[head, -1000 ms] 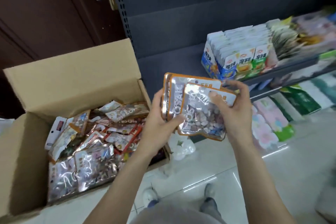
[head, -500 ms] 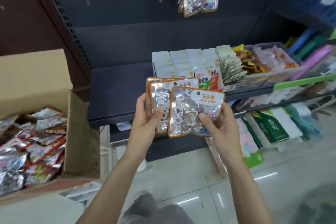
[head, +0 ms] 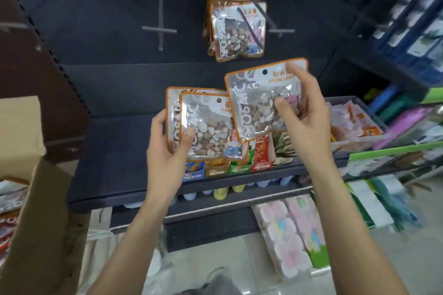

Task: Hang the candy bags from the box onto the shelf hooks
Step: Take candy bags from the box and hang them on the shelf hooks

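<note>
My right hand [head: 303, 115] grips one clear, orange-edged stone candy bag [head: 260, 100] and holds it up below the shelf hook [head: 251, 11], where several like bags [head: 236, 31] hang. My left hand [head: 167, 148] holds a small stack of the same candy bags [head: 203, 124], lower and to the left. An empty hook [head: 160, 29] sticks out of the dark back panel to the left of the hung bags. The cardboard box [head: 31, 211] stands at the left edge, with only a sliver of its bags showing.
A dark shelf [head: 115, 158] below holds small colourful cartons [head: 227, 167] and, to the right, a tray of packets [head: 354, 122]. Pink packs [head: 292, 230] lean on the floor under the shelf. More goods fill the shelves at the right.
The view has swung up and right from the box to the hooks. My right hand has lifted one bag up and away from the stack that my left hand keeps.
</note>
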The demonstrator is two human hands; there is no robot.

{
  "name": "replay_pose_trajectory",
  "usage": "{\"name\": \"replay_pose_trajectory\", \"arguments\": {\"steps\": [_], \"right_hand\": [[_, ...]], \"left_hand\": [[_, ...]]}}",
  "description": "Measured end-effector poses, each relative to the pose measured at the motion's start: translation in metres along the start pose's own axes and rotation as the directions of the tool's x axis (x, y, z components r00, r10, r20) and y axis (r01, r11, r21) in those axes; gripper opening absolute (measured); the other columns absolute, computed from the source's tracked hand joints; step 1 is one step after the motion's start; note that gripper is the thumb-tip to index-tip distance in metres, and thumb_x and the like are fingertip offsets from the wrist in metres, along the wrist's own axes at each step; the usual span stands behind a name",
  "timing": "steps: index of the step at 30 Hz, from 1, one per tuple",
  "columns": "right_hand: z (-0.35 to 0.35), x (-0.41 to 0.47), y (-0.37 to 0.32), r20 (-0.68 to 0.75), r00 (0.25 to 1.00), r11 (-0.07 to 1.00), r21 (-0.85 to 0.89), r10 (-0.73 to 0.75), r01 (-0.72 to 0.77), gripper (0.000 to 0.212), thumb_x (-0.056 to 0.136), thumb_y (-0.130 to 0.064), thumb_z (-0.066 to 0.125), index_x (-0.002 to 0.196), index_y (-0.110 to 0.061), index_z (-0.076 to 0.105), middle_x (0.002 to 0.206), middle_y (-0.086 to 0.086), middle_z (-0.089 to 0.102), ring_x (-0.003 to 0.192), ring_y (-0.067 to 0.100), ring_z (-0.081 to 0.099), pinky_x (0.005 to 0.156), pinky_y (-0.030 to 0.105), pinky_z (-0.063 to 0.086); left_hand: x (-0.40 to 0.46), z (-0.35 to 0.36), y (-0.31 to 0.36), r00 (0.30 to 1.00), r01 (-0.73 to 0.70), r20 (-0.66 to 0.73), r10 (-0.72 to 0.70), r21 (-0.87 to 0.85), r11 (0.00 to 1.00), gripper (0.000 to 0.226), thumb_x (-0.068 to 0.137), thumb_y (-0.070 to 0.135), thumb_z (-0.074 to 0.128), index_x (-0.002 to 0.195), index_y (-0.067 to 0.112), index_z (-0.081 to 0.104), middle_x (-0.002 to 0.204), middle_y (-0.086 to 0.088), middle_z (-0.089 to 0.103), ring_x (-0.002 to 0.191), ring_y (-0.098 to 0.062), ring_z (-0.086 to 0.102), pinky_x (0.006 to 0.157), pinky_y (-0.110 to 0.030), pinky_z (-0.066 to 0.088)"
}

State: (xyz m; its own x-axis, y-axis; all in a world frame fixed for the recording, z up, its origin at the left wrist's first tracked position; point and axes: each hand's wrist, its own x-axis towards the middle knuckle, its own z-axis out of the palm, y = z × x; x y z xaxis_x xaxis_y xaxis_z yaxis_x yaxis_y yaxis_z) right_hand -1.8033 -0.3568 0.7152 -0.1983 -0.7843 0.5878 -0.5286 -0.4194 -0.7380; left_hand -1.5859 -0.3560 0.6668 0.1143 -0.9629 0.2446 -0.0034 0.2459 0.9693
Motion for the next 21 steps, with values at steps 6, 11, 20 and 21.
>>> {"name": "replay_pose_trajectory", "arguments": {"steps": [6, 11, 20, 21], "right_hand": [[0.006, 0.05, 0.009, -0.017, 1.0, 1.0, -0.023, -0.002, 0.002, 0.041, 0.092, -0.024, 0.064, 0.131, -0.026, 0.054, 0.116, -0.008, 0.059, 0.109, -0.005, 0.054, 0.092, 0.015, 0.044], [0.009, 0.068, 0.027, -0.011, 0.995, 0.98, -0.175, -0.097, 0.094, 0.042, 0.089, -0.034, 0.066, 0.13, -0.024, 0.059, 0.101, -0.002, 0.058, 0.087, 0.006, 0.054, 0.079, 0.016, 0.044], [0.046, 0.141, 0.067, 0.068, 0.975, 0.881, -0.419, -0.212, 0.221, 0.046, 0.09, -0.023, 0.063, 0.134, -0.018, 0.053, 0.129, 0.013, 0.046, 0.113, 0.018, 0.046, 0.08, 0.013, 0.037], [0.05, 0.147, 0.072, 0.084, 0.973, 0.866, -0.443, -0.217, 0.231, 0.048, 0.089, -0.022, 0.064, 0.135, -0.019, 0.052, 0.135, 0.015, 0.042, 0.12, 0.022, 0.043, 0.083, 0.02, 0.042]], "left_hand": [[0.015, 0.011, 0.001, 1.0, 0.018, -0.012, -0.017, 0.044, 0.999, 0.033, 0.09, 0.03, 0.061, 0.112, 0.048, 0.045, 0.105, 0.026, 0.067, 0.098, -0.005, 0.067, 0.077, -0.027, 0.056], [0.015, 0.015, -0.002, 0.994, 0.026, -0.103, -0.025, 0.01, 1.0, 0.034, 0.09, 0.025, 0.062, 0.112, 0.045, 0.046, 0.11, 0.009, 0.068, 0.095, -0.009, 0.069, 0.069, -0.02, 0.056], [0.009, 0.027, -0.002, 0.98, 0.023, -0.197, -0.021, 0.007, 1.0, 0.035, 0.086, 0.031, 0.062, 0.113, 0.046, 0.046, 0.111, 0.008, 0.068, 0.099, -0.01, 0.068, 0.078, -0.03, 0.059], [0.01, 0.028, -0.001, 0.98, 0.02, -0.2, -0.019, 0.006, 1.0, 0.035, 0.086, 0.032, 0.062, 0.113, 0.046, 0.046, 0.111, 0.008, 0.068, 0.1, -0.011, 0.068, 0.08, -0.034, 0.059]]}}
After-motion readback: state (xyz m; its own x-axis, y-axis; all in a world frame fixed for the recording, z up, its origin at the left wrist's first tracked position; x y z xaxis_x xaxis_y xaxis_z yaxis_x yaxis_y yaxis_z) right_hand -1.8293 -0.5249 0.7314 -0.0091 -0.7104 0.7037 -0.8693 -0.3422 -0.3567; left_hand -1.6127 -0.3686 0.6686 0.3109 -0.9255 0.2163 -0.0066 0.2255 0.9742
